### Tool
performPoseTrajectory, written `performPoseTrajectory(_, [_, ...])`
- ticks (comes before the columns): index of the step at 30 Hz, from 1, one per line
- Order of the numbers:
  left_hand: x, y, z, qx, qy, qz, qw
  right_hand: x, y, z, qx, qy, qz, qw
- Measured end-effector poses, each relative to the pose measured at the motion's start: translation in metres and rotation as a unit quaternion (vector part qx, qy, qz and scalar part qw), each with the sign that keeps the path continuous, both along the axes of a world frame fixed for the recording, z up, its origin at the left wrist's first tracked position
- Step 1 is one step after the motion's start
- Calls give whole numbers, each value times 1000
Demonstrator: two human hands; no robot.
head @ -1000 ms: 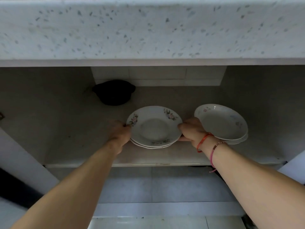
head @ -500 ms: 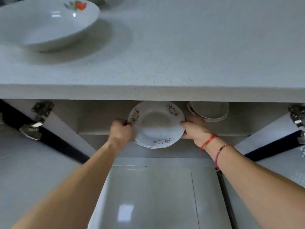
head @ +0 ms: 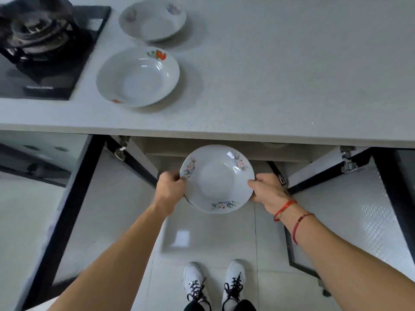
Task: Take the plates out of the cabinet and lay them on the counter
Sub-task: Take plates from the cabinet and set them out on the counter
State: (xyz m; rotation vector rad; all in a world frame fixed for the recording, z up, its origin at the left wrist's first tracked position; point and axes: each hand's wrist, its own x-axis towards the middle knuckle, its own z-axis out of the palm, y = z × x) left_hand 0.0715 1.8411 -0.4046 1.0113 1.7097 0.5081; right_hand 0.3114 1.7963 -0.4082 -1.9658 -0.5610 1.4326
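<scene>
A white deep plate with pink flowers (head: 216, 178) hangs in front of the open cabinet, below the counter edge. A second rim shows just under it, so it looks like a small stack. My left hand (head: 169, 187) grips its left rim and my right hand (head: 267, 191) grips its right rim. Two white plates lie on the counter (head: 292, 75): one with a red flower (head: 138, 77) near the front, another (head: 152, 19) behind it. A sliver of another plate (head: 275, 144) shows inside the cabinet under the counter edge.
A black gas hob with a burner (head: 40, 41) sits at the counter's left end. Both cabinet doors stand open: the left door (head: 74, 209) and the right door (head: 359, 198). My white shoes (head: 213, 283) stand on the tiled floor below.
Both hands have drawn the flowered plates out of the cabinet shelf and up toward the counter edge. My view has risen from inside the cabinet to above the counter.
</scene>
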Motion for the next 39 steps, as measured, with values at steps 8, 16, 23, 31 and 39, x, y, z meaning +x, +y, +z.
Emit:
performPoseTrajectory(8, [-12,-44,98,6,-8,-10,1000,-8,-44,103,6,25,17,1000])
performPoseTrajectory(16, [-13,-66,185,54,-44,5,998,-6,-57,189,51,22,34,998])
performPoseTrajectory(23, [-8,-61,221,96,-51,4,994,-1,-49,222,85,-1,37,996])
performPoseTrajectory(31, [9,-49,230,105,-52,5,993,18,-39,228,98,-5,37,995])
performPoseTrajectory(39, [34,-30,237,99,-62,18,993,47,-15,234,102,-3,48,994])
